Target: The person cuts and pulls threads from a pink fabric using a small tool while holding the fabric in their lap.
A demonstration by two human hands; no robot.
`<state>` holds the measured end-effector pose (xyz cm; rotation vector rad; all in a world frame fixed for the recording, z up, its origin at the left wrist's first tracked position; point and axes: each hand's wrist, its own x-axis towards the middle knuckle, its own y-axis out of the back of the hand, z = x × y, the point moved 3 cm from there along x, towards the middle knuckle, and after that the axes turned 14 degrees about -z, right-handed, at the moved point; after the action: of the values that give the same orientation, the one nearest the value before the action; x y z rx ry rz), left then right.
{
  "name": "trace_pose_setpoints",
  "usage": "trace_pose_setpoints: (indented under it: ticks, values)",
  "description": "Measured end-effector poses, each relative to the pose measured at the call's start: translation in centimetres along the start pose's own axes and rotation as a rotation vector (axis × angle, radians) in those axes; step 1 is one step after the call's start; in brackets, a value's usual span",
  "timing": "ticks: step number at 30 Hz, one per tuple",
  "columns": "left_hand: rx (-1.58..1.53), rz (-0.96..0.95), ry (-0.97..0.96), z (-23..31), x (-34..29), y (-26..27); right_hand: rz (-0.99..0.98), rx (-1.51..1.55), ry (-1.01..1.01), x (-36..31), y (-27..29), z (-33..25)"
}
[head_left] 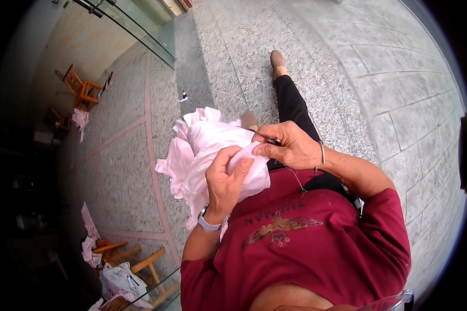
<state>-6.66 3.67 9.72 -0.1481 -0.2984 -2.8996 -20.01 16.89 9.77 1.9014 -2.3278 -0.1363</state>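
A bundle of pale pink cloth (213,136) lies over my lap, its ruffled edges hanging toward the left. My left hand (224,181) is closed on a fold of it, thumb on top and a watch at the wrist. Close beside it, my right hand (290,145) pinches the raised edge of the same cloth. Small dark metal thread snips (273,140) sit in the right fingers, mostly covered by them. Loose threads (299,179) dangle below the right hand, against my dark red shirt.
Wooden chairs (83,89) stand at the far left with pink cloth (81,120) beside them. Another wooden seat (149,262) at the lower left carries white and pink cloth (124,280). A glass door (140,23) stands at the top. A small black-and-white scrap (183,97) lies on the floor.
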Motion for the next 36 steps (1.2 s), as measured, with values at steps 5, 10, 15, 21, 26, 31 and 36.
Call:
trace_pose_setpoints:
  ticks: [5,10,15,21,26,31,36]
  values:
    - [-0.11,0.082,0.164,-1.1,-0.4,-0.3,0.09,-0.102,-0.1,-0.2,0.0,1.0]
    - [-0.347,0.089,0.262,-2.6,-1.3,-0.2,0.052,-0.017,-0.108,-2.2,0.2,-0.7]
    - [-0.457,0.075,0.278,-2.5,-1.8,-0.4,-0.206,0.19,-0.268,-3.1,-3.0,-1.3]
    - [-0.567,0.065,0.263,-2.5,-2.4,-0.6,-0.236,0.355,-0.318,-2.4,-3.3,-0.1]
    - [-0.603,0.044,0.248,-2.3,-2.4,-0.7,-0.242,0.372,-0.353,-2.5,-3.5,0.0]
    - [-0.614,0.056,0.261,-2.4,-2.6,-0.7,-0.228,0.311,-0.306,-2.4,-3.3,-0.2]
    - [-0.61,0.036,0.259,-2.5,-2.8,-0.7,-0.219,0.286,-0.294,-2.4,-3.3,0.0]
